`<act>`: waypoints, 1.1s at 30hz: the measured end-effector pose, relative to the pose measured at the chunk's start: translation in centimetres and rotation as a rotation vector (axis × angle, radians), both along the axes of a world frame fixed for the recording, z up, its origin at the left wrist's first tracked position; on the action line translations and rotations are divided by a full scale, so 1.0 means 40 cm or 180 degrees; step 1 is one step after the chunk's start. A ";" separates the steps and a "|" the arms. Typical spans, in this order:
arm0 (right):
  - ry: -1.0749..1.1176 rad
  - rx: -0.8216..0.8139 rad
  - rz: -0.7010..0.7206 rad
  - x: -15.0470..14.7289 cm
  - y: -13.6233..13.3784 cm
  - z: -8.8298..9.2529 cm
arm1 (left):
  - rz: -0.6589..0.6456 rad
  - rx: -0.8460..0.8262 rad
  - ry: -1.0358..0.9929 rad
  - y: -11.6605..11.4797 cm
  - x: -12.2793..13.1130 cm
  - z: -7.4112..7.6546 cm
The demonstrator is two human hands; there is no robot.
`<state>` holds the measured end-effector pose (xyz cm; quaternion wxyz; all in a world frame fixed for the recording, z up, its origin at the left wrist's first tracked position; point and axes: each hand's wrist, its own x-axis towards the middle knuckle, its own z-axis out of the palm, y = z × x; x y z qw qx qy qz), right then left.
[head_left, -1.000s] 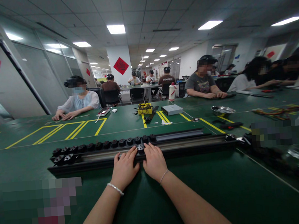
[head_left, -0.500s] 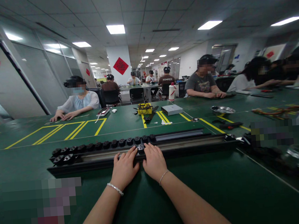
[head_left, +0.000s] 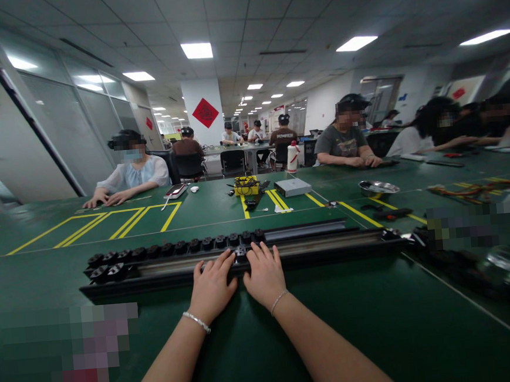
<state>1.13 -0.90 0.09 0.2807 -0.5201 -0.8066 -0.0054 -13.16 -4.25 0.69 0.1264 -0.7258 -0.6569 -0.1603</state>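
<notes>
A long black power track (head_left: 322, 255) lies crosswise on the green table in front of me. A small black socket module (head_left: 241, 252) sits in its channel, between my hands. My left hand (head_left: 213, 285) grips the near wall of the track, fingers over the top and thumb on the front side; its index fingertip is at the module's left side. My right hand (head_left: 265, 275) holds the track just right of the module, thumb in front, fingers somewhat spread over the top. Two more socket modules (head_left: 111, 272) sit at the track's left end. Undersides of the fingers are hidden.
Behind lies a second track (head_left: 306, 229) with a row of several black modules (head_left: 166, 249). Farther back are a yellow box with cables (head_left: 246, 186), a grey box (head_left: 293, 187) and a metal bowl (head_left: 379, 187). Co-workers sit across the table.
My right hand's fingers have lifted and shifted slightly to the right, away from the module. My left hand and the track look unmoved.
</notes>
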 end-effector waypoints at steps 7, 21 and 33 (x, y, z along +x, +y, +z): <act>0.0009 -0.0030 0.0017 0.002 -0.002 0.005 | 0.0002 -0.0016 -0.0001 -0.001 0.002 0.004; 0.0050 -0.0001 0.0028 0.002 0.002 -0.001 | 0.0012 0.0009 0.0009 0.000 0.004 0.004; 0.0000 -0.0051 0.0031 0.003 0.001 0.004 | 0.0052 -0.0043 -0.0005 -0.001 0.008 0.008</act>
